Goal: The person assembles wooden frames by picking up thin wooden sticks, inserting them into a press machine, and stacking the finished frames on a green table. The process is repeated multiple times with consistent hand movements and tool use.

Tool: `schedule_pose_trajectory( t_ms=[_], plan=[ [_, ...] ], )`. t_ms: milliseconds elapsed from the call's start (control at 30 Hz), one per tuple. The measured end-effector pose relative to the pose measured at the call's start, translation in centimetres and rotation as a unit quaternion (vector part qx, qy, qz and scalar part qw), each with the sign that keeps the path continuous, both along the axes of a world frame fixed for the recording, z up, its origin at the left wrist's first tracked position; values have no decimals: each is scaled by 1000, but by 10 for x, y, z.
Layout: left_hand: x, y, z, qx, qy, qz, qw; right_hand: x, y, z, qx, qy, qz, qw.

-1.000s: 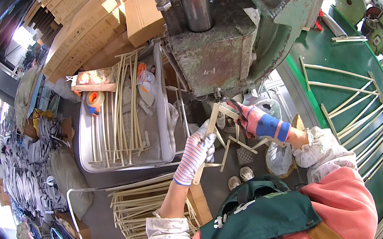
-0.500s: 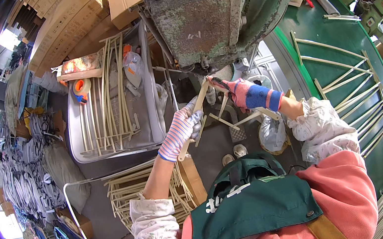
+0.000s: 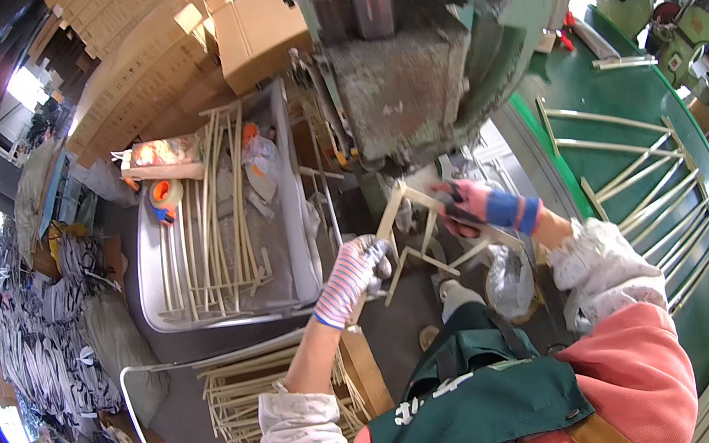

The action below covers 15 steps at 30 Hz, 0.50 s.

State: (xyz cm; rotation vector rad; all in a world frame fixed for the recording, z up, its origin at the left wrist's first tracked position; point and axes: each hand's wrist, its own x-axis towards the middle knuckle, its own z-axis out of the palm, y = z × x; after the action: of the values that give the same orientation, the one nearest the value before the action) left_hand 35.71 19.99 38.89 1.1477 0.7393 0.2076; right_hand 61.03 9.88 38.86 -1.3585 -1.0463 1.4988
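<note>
2 gloved hands are seen. The left hand (image 3: 351, 279), in a white glove with pink and blue stripes, is closed round 1 leg of the jointed frame of flat cream strips (image 3: 391, 212). The other leg is gripped by the right hand (image 3: 475, 208), in a pink glove with a blue cuff, its fingers partly blurred. The frame is held at the centre of the picture, its peak just below 1 massive green worn-metal press (image 3: 404, 98).

At the left, 1 white rectangular plastic tub (image 3: 286, 139) is seen, with cream strips too overlapped to count and 1 orange-cored roll of tape (image 3: 165, 193) inside. At the lower left, 1 pile of slim cream strips (image 3: 248, 396) is partly bordered by 1 bent white metal rod (image 3: 138, 423). 1 open brown cardboard box (image 3: 262, 34) is seen at the upper left of centre. At the right, 1 long green worktop (image 3: 568, 78) is covered partly by cream slatted framework (image 3: 606, 123).

Compared with 0.5 s ago, when the frame's peak was covered by the right hand's fingertips, the peak is now left exposed, and the right hand has been moved down and to the right along its leg.
</note>
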Motion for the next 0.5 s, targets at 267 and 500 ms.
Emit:
schedule_pose_trajectory(
  t_ms=[267, 500],
  plan=[
    [-1, 3, -1, 34, 5, 16, 999, 7, -25, -14, -14, -104, -63, 992],
    [-3, 8, 9, 37, 38, 14, 999, 8, -21, -16, -41, -88, -57, 994]
  ],
)
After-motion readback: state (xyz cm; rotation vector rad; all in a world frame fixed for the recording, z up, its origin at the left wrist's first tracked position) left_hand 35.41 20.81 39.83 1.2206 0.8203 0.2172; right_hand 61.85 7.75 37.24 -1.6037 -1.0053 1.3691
